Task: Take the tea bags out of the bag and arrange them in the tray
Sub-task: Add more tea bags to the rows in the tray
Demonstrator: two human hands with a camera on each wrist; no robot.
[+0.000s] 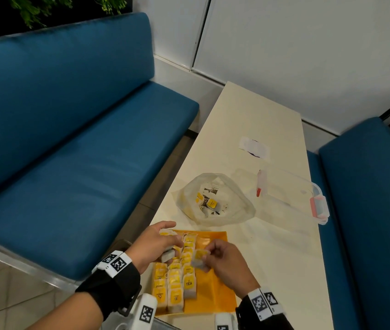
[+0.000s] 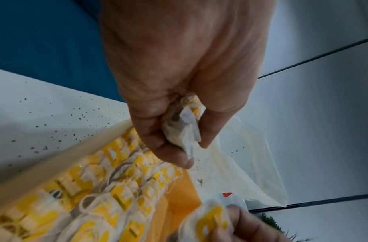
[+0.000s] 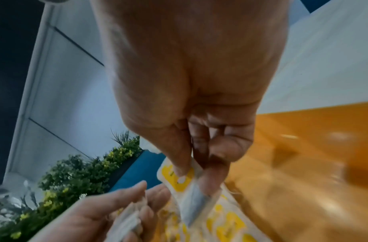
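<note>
An orange tray (image 1: 213, 291) lies at the near edge of the cream table, with several yellow-tagged tea bags (image 1: 175, 282) lined up in rows on its left half. Over the rows, my left hand (image 1: 171, 246) grips a small bunch of tea bags (image 2: 183, 129). My right hand (image 1: 207, 254) pinches a single tea bag (image 3: 183, 181) by its yellow tag between thumb and fingers, just above the tray's middle. Beyond the tray, the clear plastic bag (image 1: 215, 201) lies open with a few tea bags inside it. The tray's right half (image 3: 303, 147) is bare.
A clear plastic box with red latches (image 1: 291, 196) stands to the right of the bag. A white slip of paper (image 1: 254, 147) lies farther back. Blue benches (image 1: 70, 139) flank the table (image 1: 272, 258) on both sides. Tea dust speckles the table (image 2: 44, 114).
</note>
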